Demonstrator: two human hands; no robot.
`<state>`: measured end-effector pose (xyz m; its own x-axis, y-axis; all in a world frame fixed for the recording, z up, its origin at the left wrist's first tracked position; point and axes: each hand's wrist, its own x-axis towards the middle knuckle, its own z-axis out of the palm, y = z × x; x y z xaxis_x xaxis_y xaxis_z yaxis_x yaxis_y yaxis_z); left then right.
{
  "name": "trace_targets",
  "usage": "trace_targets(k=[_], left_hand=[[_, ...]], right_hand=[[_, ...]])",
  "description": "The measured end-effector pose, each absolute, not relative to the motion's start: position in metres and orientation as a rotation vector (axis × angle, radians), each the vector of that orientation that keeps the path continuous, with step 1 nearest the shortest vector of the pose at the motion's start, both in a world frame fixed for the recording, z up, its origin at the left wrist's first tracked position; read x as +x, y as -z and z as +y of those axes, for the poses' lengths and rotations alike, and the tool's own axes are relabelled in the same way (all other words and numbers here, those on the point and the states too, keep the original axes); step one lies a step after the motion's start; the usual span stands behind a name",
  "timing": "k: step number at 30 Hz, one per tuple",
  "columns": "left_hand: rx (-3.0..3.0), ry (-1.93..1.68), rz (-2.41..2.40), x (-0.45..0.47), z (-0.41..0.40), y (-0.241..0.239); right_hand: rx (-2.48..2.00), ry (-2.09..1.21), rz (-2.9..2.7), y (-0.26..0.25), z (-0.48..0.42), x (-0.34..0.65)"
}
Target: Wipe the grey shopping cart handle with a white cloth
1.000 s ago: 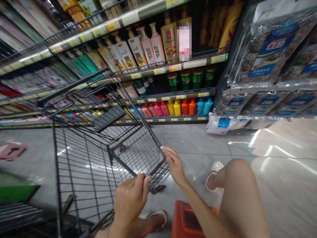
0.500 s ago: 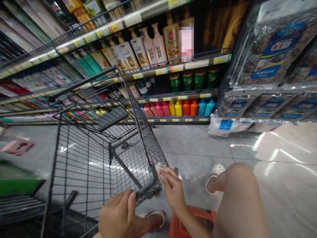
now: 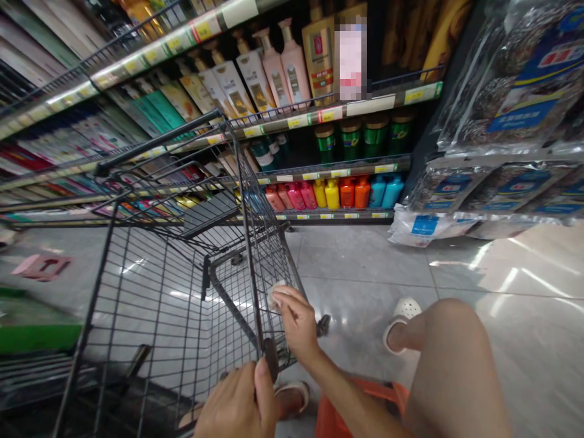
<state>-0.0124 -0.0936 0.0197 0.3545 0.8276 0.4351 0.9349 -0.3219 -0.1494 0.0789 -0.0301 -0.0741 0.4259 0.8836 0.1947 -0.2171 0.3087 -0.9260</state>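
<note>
A dark grey wire shopping cart [image 3: 270, 358] stands in front of me, its basket holding nothing that I can see. My left hand [image 3: 237, 398] is closed round the cart's near top rim, close to the plastic corner piece. Pinched in the fingers of my right hand [image 3: 297, 322] is a crumpled whitish tissue [image 3: 276, 297], held against the cart's right side near the top rail. The cart's handle bar [image 3: 159, 143] lies at the far end, toward the shelves.
Shelves with pump bottles [image 3: 249, 82], green jars [image 3: 350, 140] and coloured bottles [image 3: 347, 193] run behind the cart. Packs of steel scourers [image 3: 460, 185] hang at right. Beneath me is an orange stool [image 3: 360, 395]; a pink stool [image 3: 45, 266] stands at left on the grey floor [image 3: 356, 255].
My right hand has slid with the tissue from the cart's near corner farther along its right side. The left hand keeps its grip and sits slightly lower and farther right in view.
</note>
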Motion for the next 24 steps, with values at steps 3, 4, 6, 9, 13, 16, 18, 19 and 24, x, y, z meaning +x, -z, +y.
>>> trace_targets(k=[3, 4, 6, 9, 13, 16, 18, 19, 24], left_hand=[[-2.235, 0.455, -1.498, -0.016, -0.093, -0.021], [-2.229, 0.483, -1.494, -0.016, -0.093, -0.021], [-2.23, 0.525, -1.48, -0.018, -0.091, -0.021], [-2.241, 0.536, -1.445, -0.024, -0.089, -0.019], [-2.239, 0.502, -1.48, -0.03, -0.088, -0.017], [-2.207, 0.528, -1.51, -0.028, -0.088, -0.017], [-2.201, 0.546, -1.508, -0.026, -0.088, -0.018], [-2.203, 0.549, -1.507, -0.024, -0.088, -0.018], [-2.201, 0.538, -1.524, -0.019, -0.088, -0.019]], right_hand=[[-0.95, -0.852, -0.808, 0.072, 0.0, 0.075], [-0.94, -0.853, -0.802, 0.072, 0.011, 0.074], [-0.941, -0.859, -0.77, 0.071, 0.032, 0.072], [-1.002, -0.899, -0.666, 0.068, 0.057, 0.069], [-1.027, -0.889, -0.596, 0.052, 0.062, 0.068], [-0.923, -0.9, -0.779, 0.039, 0.043, 0.068], [-0.876, -0.912, -0.875, 0.033, 0.026, 0.069], [-0.873, -0.914, -0.892, 0.031, 0.017, 0.07], [-0.926, -0.934, -0.914, 0.031, -0.028, 0.073]])
